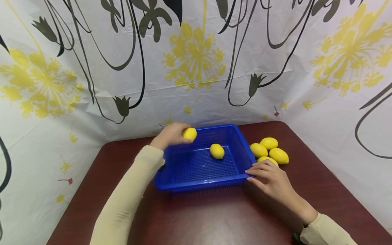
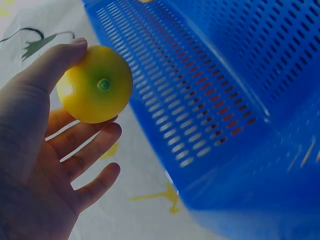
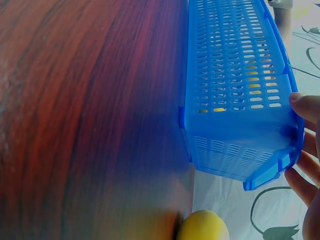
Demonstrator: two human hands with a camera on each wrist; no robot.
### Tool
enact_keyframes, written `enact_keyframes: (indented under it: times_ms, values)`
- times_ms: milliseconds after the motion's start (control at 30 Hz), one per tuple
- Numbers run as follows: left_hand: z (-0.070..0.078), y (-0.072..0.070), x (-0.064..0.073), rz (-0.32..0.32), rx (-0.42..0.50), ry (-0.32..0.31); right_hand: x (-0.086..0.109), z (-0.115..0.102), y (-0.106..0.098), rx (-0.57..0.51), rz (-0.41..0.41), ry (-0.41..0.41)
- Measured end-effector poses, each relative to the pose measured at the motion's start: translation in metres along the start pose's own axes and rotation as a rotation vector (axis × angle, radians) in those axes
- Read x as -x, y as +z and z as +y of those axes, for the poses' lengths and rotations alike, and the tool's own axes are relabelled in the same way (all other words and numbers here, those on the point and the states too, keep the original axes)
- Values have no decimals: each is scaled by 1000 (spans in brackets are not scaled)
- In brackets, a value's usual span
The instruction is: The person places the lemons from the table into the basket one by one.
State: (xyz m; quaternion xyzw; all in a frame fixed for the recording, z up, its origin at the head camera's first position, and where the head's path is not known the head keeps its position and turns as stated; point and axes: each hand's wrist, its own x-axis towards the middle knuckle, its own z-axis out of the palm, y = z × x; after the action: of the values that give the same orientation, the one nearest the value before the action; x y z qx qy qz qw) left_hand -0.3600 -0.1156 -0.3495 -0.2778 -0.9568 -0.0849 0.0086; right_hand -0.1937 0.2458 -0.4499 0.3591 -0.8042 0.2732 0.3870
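Observation:
A yellow lemon [image 1: 189,134] is held between the thumb and fingers of my left hand [image 1: 172,135], above the back left part of a blue plastic basket [image 1: 202,184]. In the left wrist view the lemon's stem end [image 2: 103,84] faces the camera, with the lower fingers spread away from it. Another lemon [image 1: 217,151] lies on the basket's slotted floor. My right hand [image 1: 272,180] pinches the basket's rim at the front right corner, thumb on the near side and fingers around the corner, as the right wrist view shows.
Several lemons [image 1: 279,156] lie clustered on the dark red-brown table [image 1: 214,217], just right of the basket; the right hand partly covers one. A white curtain [image 1: 196,98] with flower prints hangs behind and along both sides of the table.

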Motion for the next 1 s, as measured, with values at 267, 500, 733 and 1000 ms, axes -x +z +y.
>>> enact_keyframes:
  times_ms: [267, 500, 733, 1000]
  values:
    - [14, 19, -8, -89, -67, 15, 0, 2, 1, -11, 15, -6]
    - [27, 33, -12, -148, -59, 49, 0, 0, 1, -17, 10, -5]
    - [39, 48, -19, -187, -69, 105, 1, 1, 1, -29, 21, -7]
    - [47, 60, -26, -225, -73, 87, 2, 1, 1, -30, 23, -7]
